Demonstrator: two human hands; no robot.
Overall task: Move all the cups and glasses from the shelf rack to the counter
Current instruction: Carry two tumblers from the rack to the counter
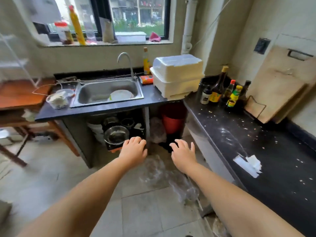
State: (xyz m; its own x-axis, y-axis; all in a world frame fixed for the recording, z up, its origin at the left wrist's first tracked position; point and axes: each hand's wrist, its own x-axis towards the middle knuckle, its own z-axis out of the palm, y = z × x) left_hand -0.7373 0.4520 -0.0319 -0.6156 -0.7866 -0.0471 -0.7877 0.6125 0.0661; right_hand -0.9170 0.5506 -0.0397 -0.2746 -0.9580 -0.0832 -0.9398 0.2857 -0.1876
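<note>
**Both hands out and empty before the under-sink shelf**

The dark L-shaped surface (266, 151) runs from nine o'clock across the middle and down to four o'clock, its right leg speckled with crumbs. Set into it at eleven o'clock is the steel sink (109, 90), with a white plate (121, 95) lying in the basin and the tap (125, 63) rising behind. Just right of the sink, at twelve to one o'clock, stands a white foam box (177, 75). A pale cutting board (280, 82) leans against the wall at two o'clock, with a cluster of sauce bottles (222, 93) beside it.

Under the sink, near centre, a dark shelf rack (124, 129) holds a steel bowl (116, 134) at the front and what look like dark cups or glasses (128, 122) behind it; they are too dim to count. A red bucket (173, 119) sits in the next bay.

The left hand (134, 149) hovers just in front of the rack, fingers loosely spread, its grip holding nothing. The right hand (183, 153) hangs beside it, likewise spread and empty. White tissue (249, 164) lies at four o'clock.
</note>
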